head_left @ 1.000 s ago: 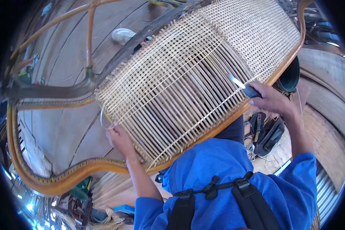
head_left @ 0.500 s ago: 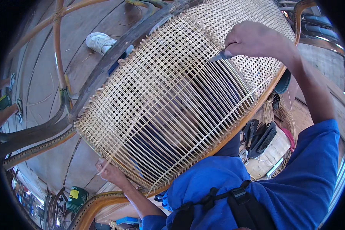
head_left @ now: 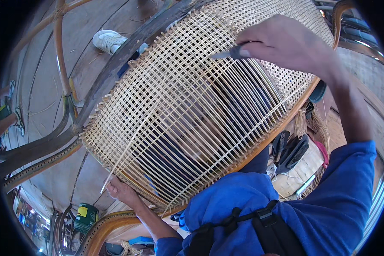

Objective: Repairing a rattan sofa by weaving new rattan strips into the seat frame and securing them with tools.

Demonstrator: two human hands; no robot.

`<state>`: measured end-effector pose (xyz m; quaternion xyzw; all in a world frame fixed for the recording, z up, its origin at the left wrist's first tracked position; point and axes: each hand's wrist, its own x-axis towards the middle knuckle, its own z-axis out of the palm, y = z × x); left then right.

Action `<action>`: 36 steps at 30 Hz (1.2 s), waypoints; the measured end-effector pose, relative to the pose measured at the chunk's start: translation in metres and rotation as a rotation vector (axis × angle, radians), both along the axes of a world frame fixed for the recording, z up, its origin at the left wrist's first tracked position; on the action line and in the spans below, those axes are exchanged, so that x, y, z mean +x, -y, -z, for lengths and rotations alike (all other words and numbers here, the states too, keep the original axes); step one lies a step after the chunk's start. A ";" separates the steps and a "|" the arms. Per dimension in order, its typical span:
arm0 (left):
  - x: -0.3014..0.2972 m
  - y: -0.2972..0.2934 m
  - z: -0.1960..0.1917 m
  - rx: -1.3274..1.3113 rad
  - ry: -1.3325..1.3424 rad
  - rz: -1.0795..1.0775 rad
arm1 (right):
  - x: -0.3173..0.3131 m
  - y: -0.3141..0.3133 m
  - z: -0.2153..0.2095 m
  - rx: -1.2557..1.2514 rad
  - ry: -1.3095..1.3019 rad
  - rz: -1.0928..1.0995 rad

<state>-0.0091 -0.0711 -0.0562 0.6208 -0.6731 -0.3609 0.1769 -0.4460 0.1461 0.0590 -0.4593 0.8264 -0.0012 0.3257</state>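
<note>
A large woven cane panel on a curved rattan chair frame fills the middle of the view. My right hand is above the panel's upper part, closed on a small metal tool whose tip touches the weave. My left hand is at the panel's lower left edge, pinching a loose cane strand that runs up across the weave. My blue sleeves and dark chest straps fill the lower right.
A white shoe lies on the plank floor at the upper left. A green can stands at the lower left. Dark tools and cane bundles lie to the right, under the frame. Another person's arm shows at the far left.
The panel has come closer and now fills the view. My right hand moved with the tool from the panel's right edge to its upper middle. My left hand slid lower along the edge.
</note>
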 end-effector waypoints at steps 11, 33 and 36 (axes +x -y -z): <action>-0.191 -0.132 -0.037 0.104 -0.030 1.082 | -0.016 -0.073 0.001 0.253 0.020 0.035; -0.324 -0.163 0.022 -0.358 0.114 1.257 | -0.017 -0.137 0.054 -0.286 0.032 0.515; -0.323 -0.160 0.021 -0.348 0.170 1.255 | 0.013 -0.116 0.043 -0.123 0.163 0.670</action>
